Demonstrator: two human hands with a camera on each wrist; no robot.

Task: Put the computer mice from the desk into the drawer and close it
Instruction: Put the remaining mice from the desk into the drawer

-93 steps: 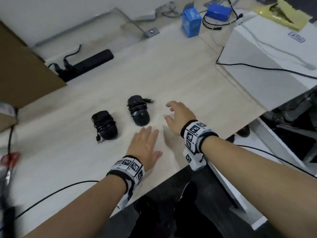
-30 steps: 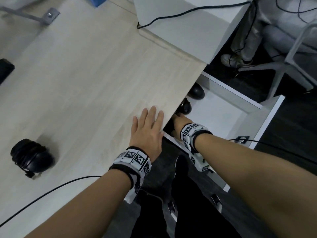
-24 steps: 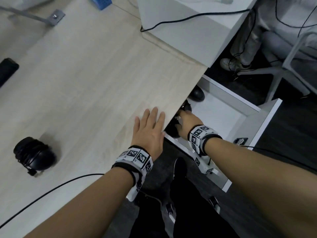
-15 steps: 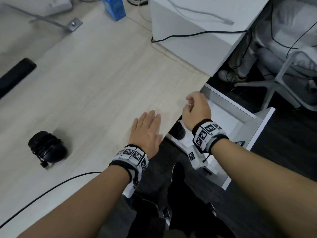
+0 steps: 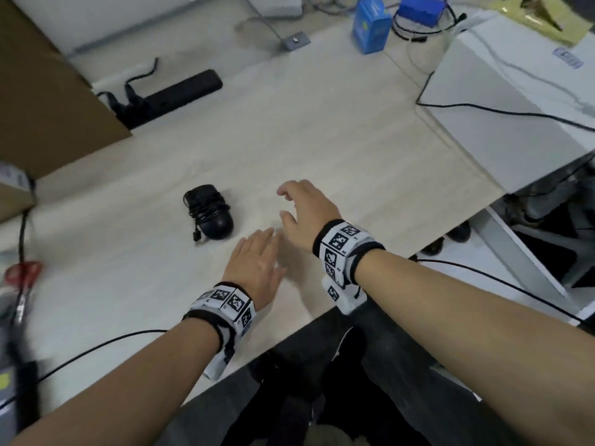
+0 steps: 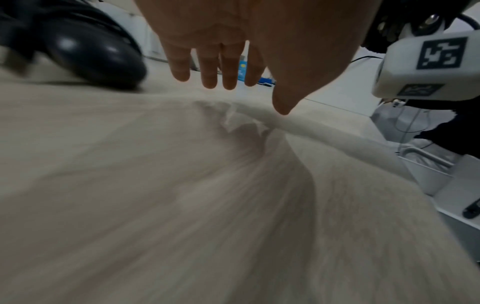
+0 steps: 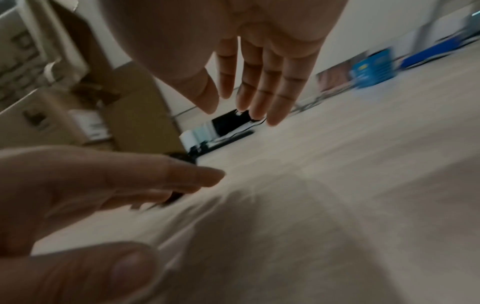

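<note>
One black computer mouse (image 5: pixel 211 211) with its cable wound round it lies on the light wood desk (image 5: pixel 322 130); the left wrist view shows the same mouse (image 6: pixel 85 51) close ahead. My left hand (image 5: pixel 257 265) lies flat on the desk, fingers straight, just right of the mouse and holding nothing. My right hand (image 5: pixel 306 210) hovers over the desk to the right of the mouse, fingers spread and empty, as the right hand (image 7: pixel 246 86) also shows in its wrist view. The white drawer (image 5: pixel 502 275) stands pulled out under the desk's right edge, with two dark mice (image 5: pixel 434 246) at its back.
A black power strip (image 5: pixel 180 91) lies at the back left beside a cardboard box (image 5: pixel 42 101). Blue boxes (image 5: pixel 370 24) stand at the far edge. A white case (image 5: pixel 515 98) with a black cable sits at the right. A thin black cable (image 5: pixel 96 346) crosses the desk's near left.
My right hand has come up out of the drawer, empty, and moved left over the desk toward the remaining mouse. The view has swung back to the desk. The left hand stays flat.
</note>
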